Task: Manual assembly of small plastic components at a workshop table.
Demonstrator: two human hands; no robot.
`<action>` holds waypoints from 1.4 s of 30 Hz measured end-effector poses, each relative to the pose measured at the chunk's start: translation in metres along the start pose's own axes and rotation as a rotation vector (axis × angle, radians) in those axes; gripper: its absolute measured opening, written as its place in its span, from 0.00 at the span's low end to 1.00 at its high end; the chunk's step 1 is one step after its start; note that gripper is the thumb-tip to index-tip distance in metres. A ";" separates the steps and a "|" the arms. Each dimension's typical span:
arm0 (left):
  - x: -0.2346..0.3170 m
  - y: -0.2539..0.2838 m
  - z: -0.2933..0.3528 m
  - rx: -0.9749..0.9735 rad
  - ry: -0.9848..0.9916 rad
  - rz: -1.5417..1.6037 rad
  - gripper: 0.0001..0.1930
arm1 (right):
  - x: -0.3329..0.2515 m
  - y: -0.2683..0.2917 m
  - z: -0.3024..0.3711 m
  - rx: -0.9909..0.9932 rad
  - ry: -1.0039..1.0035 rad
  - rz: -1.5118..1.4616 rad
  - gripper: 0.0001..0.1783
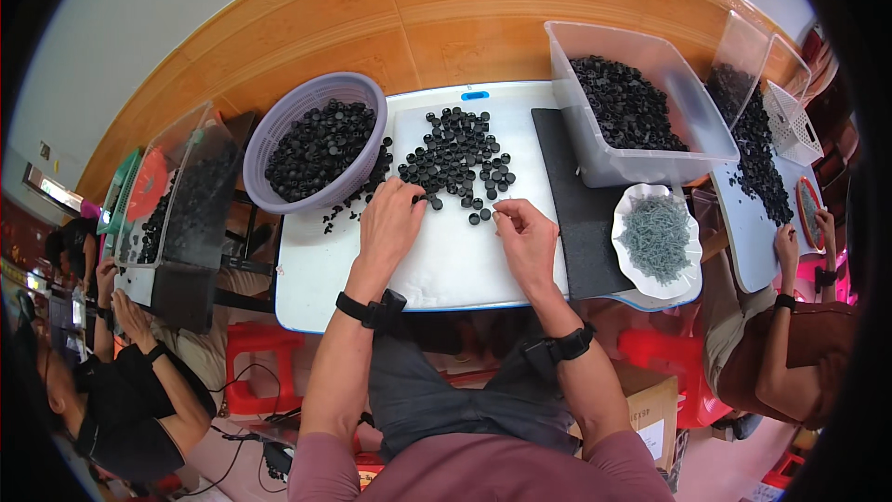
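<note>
Small round black caps (pixel 453 151) lie in a loose pile on the white table (pixel 446 279) in front of me. My left hand (pixel 390 219) is at the pile's near left edge, its fingers bent and drawn together against the caps; what they hold, if anything, is hidden. Just right of the nearest caps, my right hand (pixel 527 240) pinches thumb and forefinger together. Whatever sits in that pinch is too small to name. Both wrists wear black bands.
A purple basket (pixel 269 144) of black caps stands at the left, with small black pieces spilled beside it. To the right are a black mat (pixel 599 260), a clear bin (pixel 641 167) of black parts, and a white scalloped dish (pixel 689 265) of greyish screws. Co-workers sit on both sides.
</note>
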State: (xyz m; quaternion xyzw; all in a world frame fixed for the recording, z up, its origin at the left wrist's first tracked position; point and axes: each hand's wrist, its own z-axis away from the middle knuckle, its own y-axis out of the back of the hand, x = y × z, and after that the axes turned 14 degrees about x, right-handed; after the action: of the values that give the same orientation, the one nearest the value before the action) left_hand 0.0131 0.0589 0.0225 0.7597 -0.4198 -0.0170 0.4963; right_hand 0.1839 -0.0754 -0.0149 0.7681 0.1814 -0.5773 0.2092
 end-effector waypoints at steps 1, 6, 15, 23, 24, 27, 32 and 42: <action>0.003 0.000 -0.001 -0.003 0.000 0.002 0.10 | 0.001 0.000 0.000 0.002 -0.002 0.003 0.07; 0.008 -0.001 -0.001 -0.054 0.004 -0.032 0.09 | -0.002 -0.001 0.001 0.020 -0.047 -0.067 0.07; 0.033 0.006 0.020 0.039 0.103 0.354 0.09 | 0.002 0.005 -0.006 0.339 0.007 -0.229 0.06; 0.032 -0.016 0.056 -0.010 0.405 0.689 0.12 | 0.005 0.019 -0.017 0.149 0.087 0.156 0.05; 0.033 -0.017 0.057 0.009 0.375 0.667 0.13 | 0.006 0.023 -0.020 0.120 0.271 0.350 0.05; 0.034 -0.016 0.057 0.021 0.303 0.632 0.15 | -0.004 0.024 -0.029 0.032 0.339 0.446 0.05; 0.030 -0.024 0.061 0.121 0.322 0.711 0.13 | -0.002 0.015 -0.042 -0.093 0.428 0.667 0.04; 0.033 -0.019 0.058 0.100 0.268 0.702 0.12 | -0.007 0.021 -0.042 -0.118 0.505 0.562 0.02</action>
State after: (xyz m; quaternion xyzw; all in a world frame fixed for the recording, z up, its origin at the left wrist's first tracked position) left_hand 0.0203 -0.0026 -0.0093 0.5886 -0.5862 0.2740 0.4846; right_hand 0.2273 -0.0710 0.0050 0.8926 0.0425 -0.2784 0.3520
